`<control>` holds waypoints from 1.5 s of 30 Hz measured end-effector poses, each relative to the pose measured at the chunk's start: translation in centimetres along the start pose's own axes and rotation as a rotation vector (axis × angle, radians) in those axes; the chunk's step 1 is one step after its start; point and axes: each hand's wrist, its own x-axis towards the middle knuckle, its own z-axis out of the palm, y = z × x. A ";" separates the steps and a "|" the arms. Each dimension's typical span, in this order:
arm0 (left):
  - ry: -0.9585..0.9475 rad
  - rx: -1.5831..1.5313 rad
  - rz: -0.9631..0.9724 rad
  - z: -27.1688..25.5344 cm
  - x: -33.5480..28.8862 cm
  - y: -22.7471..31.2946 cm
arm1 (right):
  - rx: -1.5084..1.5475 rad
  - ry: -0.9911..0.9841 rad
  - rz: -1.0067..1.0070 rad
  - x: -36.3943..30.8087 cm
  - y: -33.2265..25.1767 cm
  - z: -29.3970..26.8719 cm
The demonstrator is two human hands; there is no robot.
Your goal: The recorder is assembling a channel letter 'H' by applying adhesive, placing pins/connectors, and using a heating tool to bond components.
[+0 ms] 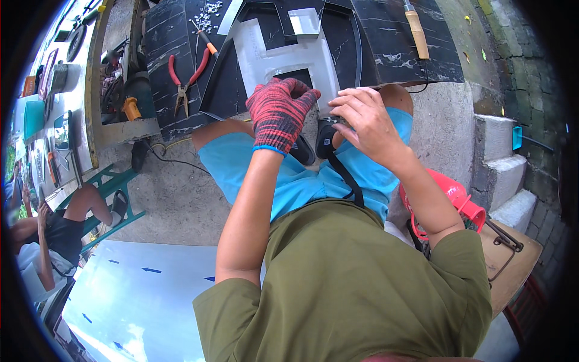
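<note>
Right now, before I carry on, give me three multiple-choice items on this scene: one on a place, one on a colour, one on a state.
1. Where do the red-handled pliers lie?
A. on the dark marbled slab, left of the hands
B. on the stone steps
C. on the person's lap

2. What colour is the glove on the left hand?
A. plain white
B. red with dark flecks
C. yellow

3. How is the right hand?
A. gloved
B. bare
C. out of view

Answers: 1 A, they rest on the slab; 2 B, the knit is red and dark; 3 B, its skin shows, fingers curled at the metal piece.
</note>
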 end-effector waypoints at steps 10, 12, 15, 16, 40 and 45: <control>0.198 -0.144 0.098 0.1 0.1 -1.5 | 0.034 0.053 0.007 -0.5 0.1 1.0; 0.523 -0.015 0.187 -0.4 0.4 -2.2 | 0.032 0.052 0.009 -0.5 0.1 1.0; 0.700 0.164 0.266 -1.5 1.5 -3.5 | 0.030 0.054 0.011 -0.5 0.1 1.0; 0.645 0.171 0.316 -1.8 2.3 -3.8 | 0.032 0.061 0.016 -0.5 0.0 1.0; 0.467 -0.150 0.214 0.0 2.4 -4.2 | 0.033 0.098 0.061 0.3 0.2 1.4; 0.459 -0.121 0.265 0.8 -1.0 -3.3 | 0.037 0.096 0.072 0.2 0.2 1.5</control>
